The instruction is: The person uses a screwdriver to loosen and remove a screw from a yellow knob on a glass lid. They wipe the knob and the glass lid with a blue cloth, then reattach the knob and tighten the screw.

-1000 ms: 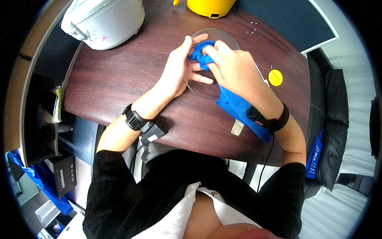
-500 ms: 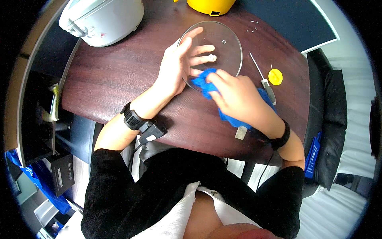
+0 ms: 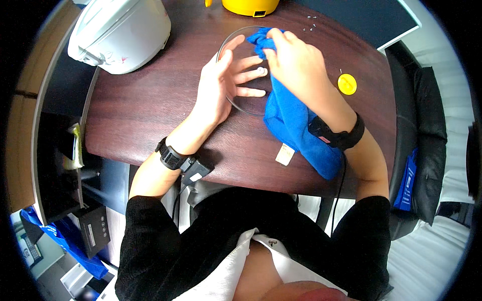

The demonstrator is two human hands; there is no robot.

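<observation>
Blue cloth (image 3: 291, 120), one; glass lid (image 3: 236, 65), one; two hands.

Home dining spot, wooden table (image 3: 135, 115), rice cooker (image 3: 120, 30) (white)

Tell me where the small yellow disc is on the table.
In the head view, the small yellow disc lies on the dark wooden table at its right side, just right of the right hand and the blue cloth.
</observation>
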